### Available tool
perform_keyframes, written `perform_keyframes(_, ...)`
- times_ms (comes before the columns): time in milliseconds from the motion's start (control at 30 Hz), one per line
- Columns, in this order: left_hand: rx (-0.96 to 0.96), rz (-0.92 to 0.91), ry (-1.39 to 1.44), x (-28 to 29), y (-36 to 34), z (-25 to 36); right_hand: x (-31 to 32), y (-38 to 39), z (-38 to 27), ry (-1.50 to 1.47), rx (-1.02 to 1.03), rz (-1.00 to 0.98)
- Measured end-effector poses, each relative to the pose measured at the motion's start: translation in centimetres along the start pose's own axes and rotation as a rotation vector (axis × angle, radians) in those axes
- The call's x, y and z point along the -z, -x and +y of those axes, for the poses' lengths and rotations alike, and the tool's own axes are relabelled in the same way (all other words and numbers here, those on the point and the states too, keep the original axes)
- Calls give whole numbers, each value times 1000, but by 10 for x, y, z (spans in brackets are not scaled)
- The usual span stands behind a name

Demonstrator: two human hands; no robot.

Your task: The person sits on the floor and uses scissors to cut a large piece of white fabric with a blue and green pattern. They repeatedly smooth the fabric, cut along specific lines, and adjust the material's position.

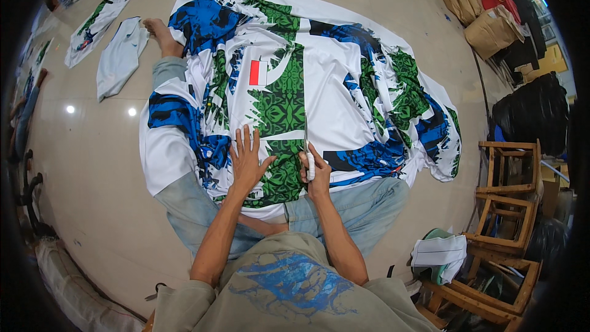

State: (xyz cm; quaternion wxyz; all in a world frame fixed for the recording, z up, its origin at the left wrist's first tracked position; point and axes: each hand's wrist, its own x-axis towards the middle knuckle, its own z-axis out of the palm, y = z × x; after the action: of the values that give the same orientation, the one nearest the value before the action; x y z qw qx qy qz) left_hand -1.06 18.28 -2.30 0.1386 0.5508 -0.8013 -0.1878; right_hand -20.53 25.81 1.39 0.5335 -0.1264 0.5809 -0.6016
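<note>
A large sheet of printed fabric [335, 107], white with green, black and blue patterns, lies bunched over my lap and the floor. My left hand [247, 158] rests flat on it with fingers spread, beside a green patterned panel [281, 110]. My right hand [316, 175] grips a pair of scissors [311, 166] by its white handle. The blades point away from me, along the edge between the green panel and the white cloth. Whether the blades are apart I cannot tell. A small red-and-white patch [258, 72] shows on the fabric beyond my left hand.
Cut fabric pieces [123, 55] lie on the tiled floor [92, 166] at the far left. Wooden stools [507, 172] line the right side, near a black plastic bag [531, 114] and brown paper bags [491, 31]. A wrapped roll [77, 286] lies at the lower left.
</note>
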Motion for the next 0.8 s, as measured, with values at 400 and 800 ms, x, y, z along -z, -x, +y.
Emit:
perform_keyframes(400,1,0,2,0,0,0,-7,-3,-7,-16,-25,32)
perform_keyframes(800,-6,0,3,2,0,0,-16,-17,-10,0,-19,5)
